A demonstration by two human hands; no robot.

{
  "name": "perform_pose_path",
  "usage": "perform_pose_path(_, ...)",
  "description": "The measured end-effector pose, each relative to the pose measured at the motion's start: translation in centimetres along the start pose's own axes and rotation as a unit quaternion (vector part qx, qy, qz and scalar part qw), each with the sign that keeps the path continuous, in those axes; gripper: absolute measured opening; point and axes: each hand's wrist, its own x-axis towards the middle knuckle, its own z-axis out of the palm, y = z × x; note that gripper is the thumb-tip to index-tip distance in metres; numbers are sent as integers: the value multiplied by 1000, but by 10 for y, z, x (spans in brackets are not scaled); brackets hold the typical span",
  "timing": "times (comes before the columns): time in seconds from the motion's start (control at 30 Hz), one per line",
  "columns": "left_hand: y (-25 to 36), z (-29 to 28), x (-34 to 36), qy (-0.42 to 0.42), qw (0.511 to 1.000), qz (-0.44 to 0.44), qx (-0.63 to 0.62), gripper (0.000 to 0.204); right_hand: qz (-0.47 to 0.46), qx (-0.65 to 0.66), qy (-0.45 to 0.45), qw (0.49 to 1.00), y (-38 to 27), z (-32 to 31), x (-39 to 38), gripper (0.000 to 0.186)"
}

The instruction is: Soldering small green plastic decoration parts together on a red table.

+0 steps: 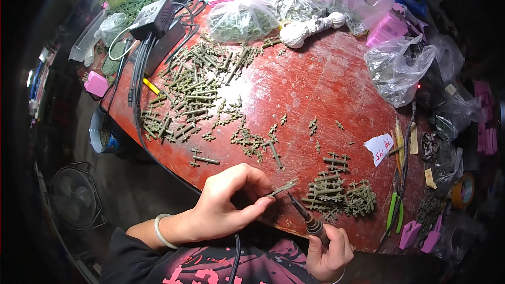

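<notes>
My left hand is held over the table's front edge, thumb and fingers closed in a pinch on a thin green wax piece. To its right, my right hand grips the handle of a soldering iron, a dark tapered tool with a ringed collar. The iron's tip points up and left, close to the wax piece; I cannot tell whether they touch. Just beyond the iron lies a small group of green wax rods with branched ends, beside a heap of small branched wax pieces.
Loose green rods cover the left of the red table. A control box with dark cables stands behind them. Bags of green parts line the back; green-handled pliers, a paper slip and tape lie right.
</notes>
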Motion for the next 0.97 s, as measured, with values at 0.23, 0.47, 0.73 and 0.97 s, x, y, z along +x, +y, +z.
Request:
perform_pose_path(0.23,-1,0,-1,1,1000,9,0,26,-6,-9,-5,1000,1,-1,-1,33)
perform_pose_path(0.47,-4,1,-1,4,1000,11,5,25,34,-2,-2,999,-22,-6,13,21)
perform_pose_path(0.73,-2,1,-1,11,999,-17,-42,27,27,13,92,995,5,7,-13,39)
perform_pose_path(0.97,1,3,-2,24,991,-50,-125,31,25,16,97,995,5,8,-13,39)
